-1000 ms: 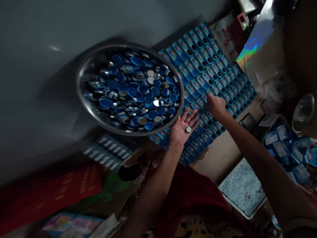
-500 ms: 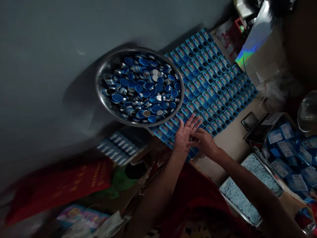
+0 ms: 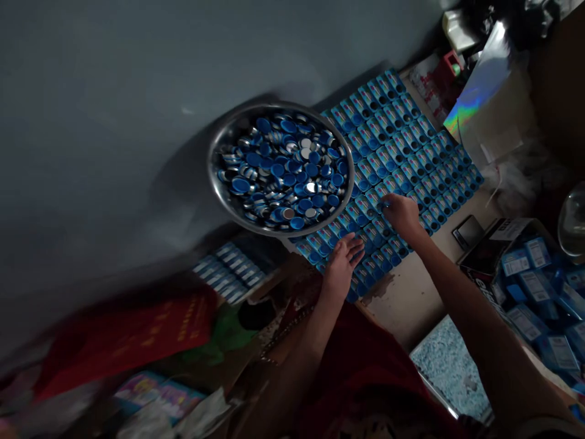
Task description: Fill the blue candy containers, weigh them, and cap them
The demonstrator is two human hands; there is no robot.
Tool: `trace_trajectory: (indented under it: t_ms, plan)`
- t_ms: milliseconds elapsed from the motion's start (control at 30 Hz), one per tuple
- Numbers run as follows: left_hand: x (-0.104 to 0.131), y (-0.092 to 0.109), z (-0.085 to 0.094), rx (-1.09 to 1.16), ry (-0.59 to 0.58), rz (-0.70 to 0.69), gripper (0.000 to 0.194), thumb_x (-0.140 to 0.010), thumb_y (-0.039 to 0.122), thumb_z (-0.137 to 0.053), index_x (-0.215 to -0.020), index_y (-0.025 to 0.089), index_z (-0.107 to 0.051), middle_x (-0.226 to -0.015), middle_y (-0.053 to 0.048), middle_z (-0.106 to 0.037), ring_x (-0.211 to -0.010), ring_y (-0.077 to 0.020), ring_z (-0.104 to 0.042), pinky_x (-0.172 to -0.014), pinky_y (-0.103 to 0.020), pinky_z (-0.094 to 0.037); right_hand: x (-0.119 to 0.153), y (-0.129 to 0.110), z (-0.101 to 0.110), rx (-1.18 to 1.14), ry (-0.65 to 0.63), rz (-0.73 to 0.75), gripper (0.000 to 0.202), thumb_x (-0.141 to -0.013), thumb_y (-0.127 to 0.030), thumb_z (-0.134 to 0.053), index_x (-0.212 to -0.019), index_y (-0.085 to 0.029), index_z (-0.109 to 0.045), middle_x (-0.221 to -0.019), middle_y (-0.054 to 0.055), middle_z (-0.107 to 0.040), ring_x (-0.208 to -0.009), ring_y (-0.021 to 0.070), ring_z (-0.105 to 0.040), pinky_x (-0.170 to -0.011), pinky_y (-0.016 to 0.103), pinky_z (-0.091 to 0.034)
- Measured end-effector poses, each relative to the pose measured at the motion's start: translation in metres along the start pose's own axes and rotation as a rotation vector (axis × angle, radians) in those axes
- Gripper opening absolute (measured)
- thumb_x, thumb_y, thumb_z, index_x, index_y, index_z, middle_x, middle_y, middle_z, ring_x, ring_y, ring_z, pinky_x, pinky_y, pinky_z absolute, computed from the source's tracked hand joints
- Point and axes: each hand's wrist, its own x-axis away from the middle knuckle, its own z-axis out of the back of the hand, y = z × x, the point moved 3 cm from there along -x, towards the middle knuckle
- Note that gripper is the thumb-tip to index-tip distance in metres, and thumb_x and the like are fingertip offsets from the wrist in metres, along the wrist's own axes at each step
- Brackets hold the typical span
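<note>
Rows of small blue cases (image 3: 402,143) lie side by side on the table; some have a blue disc in the round recess, others show a dark one. My right hand (image 3: 402,214) is over the middle rows, its fingers pinched together at a case; what they hold is too small to make out. Nearer to me, my left hand (image 3: 343,261) hovers over the front rows with its fingers loosely curved and apart. Beside the cases, a steel bowl (image 3: 212,167) holds a heap of blue and silver round caps (image 3: 276,169).
A phone (image 3: 468,231) lies on the table's right side, near a black box (image 3: 487,250) of blue packets (image 3: 539,286). Below it stands a tray of pale blue pieces (image 3: 452,366). A red bag (image 3: 132,335) is at lower left, a grey wall (image 3: 114,110) behind.
My hands have separated: the right has moved from the left palm up to the middle rows, and the left has turned over with its palm lower. The view has shifted slightly.
</note>
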Motion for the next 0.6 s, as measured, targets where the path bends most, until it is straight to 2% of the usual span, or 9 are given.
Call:
trace_trajectory:
  t_ms: [100,167,267,333,400,467,533,600]
  plan:
    - [0.018,0.007,0.008,-0.229,0.005,-0.108,0.047,-0.086,0.061,-0.081,-0.113,0.023,-0.077,-0.113,-0.009,-0.077,-0.116,-0.0261,-0.071,-0.111,-0.043,-0.052,-0.014,-0.009,-0.005,0.118,-0.042,0.048,0.030,-0.098,-0.023,-0.059,-0.116,-0.026,-0.082,-0.117,0.007,-0.080,-0.108,0.0242,-0.073,-0.083,0.030,-0.047]
    - [0.032,0.021,0.003,-0.365,-0.030,-0.170,0.046,-0.086,0.060,-0.082,-0.111,0.023,-0.078,-0.114,-0.009,-0.077,-0.115,-0.0266,-0.071,-0.108,-0.041,-0.053,-0.015,-0.013,-0.007,0.197,-0.042,0.056,0.026,-0.100,-0.027,-0.060,-0.115,-0.025,-0.081,-0.121,0.009,-0.078,-0.107,0.0248,-0.073,-0.079,0.029,-0.047]
    - [0.052,0.065,-0.014,-0.649,-0.094,-0.385,0.026,-0.094,0.050,-0.077,-0.105,0.027,-0.081,-0.108,-0.006,-0.078,-0.105,-0.0241,-0.073,-0.100,-0.039,-0.056,-0.021,-0.019,-0.004,0.288,-0.072,-0.004,0.025,-0.101,-0.028,-0.061,-0.119,-0.023,-0.078,-0.122,0.013,-0.077,-0.106,0.0269,-0.074,-0.076,0.030,-0.047]
    - [0.058,0.103,-0.022,-0.823,-0.041,-0.619,0.015,-0.097,0.042,-0.074,-0.101,0.029,-0.082,-0.104,-0.004,-0.079,-0.100,-0.0224,-0.073,-0.098,-0.038,-0.056,-0.033,-0.023,-0.002,0.315,-0.148,-0.056,0.025,-0.100,-0.026,-0.063,-0.121,-0.023,-0.076,-0.119,0.013,-0.078,-0.108,0.0286,-0.075,-0.077,0.031,-0.049]
    - [0.053,0.139,-0.023,-0.935,0.106,-0.825,0.013,-0.098,0.038,-0.073,-0.100,0.028,-0.080,-0.103,-0.003,-0.079,-0.100,-0.0220,-0.072,-0.099,-0.038,-0.055,-0.047,-0.028,0.001,0.329,-0.229,-0.095,0.028,-0.095,-0.025,-0.072,-0.123,-0.023,-0.075,-0.120,0.012,-0.079,-0.112,0.0299,-0.075,-0.078,0.031,-0.051]
    - [0.039,0.167,-0.019,-1.017,0.246,-0.938,0.014,-0.098,0.037,-0.072,-0.101,0.025,-0.079,-0.103,-0.004,-0.079,-0.100,-0.0225,-0.072,-0.100,-0.039,-0.055,-0.057,-0.032,0.007,0.342,-0.270,-0.106,0.037,-0.088,-0.024,-0.081,-0.124,-0.023,-0.075,-0.125,0.012,-0.078,-0.115,0.0303,-0.074,-0.080,0.031,-0.052]
    - [0.021,0.185,-0.014,-1.095,0.301,-0.991,0.016,-0.096,0.037,-0.072,-0.102,0.023,-0.078,-0.104,-0.005,-0.079,-0.101,-0.0238,-0.072,-0.099,-0.040,-0.055,-0.057,-0.036,0.016,0.351,-0.283,-0.090,0.041,-0.084,-0.022,-0.084,-0.125,-0.021,-0.076,-0.127,0.014,-0.078,-0.116,0.0300,-0.074,-0.082,0.031,-0.052]
    - [0.008,0.196,-0.011,-1.160,0.296,-1.044,0.016,-0.095,0.036,-0.073,-0.102,0.022,-0.079,-0.104,-0.007,-0.079,-0.102,-0.0259,-0.072,-0.099,-0.041,-0.055,-0.046,-0.042,0.028,0.356,-0.290,-0.064,0.035,-0.085,-0.020,-0.083,-0.119,-0.019,-0.078,-0.122,0.015,-0.079,-0.112,0.0296,-0.075,-0.082,0.031,-0.052]
